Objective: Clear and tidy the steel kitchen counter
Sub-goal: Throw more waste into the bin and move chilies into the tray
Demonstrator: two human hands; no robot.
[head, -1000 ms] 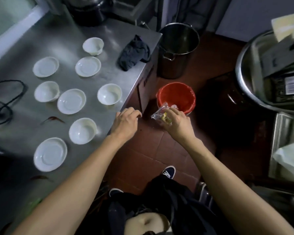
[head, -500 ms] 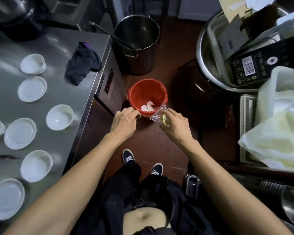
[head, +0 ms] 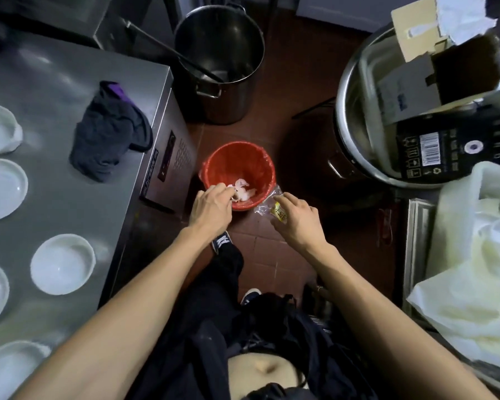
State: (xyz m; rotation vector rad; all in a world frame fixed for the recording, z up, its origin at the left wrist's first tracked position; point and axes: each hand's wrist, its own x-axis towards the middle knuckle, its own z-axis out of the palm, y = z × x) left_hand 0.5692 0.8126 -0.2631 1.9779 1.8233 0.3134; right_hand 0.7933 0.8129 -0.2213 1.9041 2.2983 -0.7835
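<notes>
A: Where is the rubbish in relation to the bin?

B: The right hand [head: 299,219] pinches a clear plastic wrapper [head: 272,204] with a yellow label; its fingers [head: 283,201] are curled round it. The wrapper sits just right of the near rim of the red bin [head: 238,168], not yet over the opening. Its long axis runs from the hand toward the bin, so I judge a short move left and far would put it over the mouth.

A: And the other hand?

B: The left hand [head: 212,209] is at the near rim, fingers curled down over the opening, close to pale scraps lying in the bin. Whether it grips anything, I cannot tell. It is the nearer hand to the bin.

A: The surface?

B: The steel bench [head: 52,215] lies to the left, carrying white dishes [head: 62,264] and a dark cloth [head: 107,134] near its right edge. The bin stands on a red-brown tiled floor [head: 286,82], with a tall steel stockpot [head: 220,62] beyond it.
</notes>
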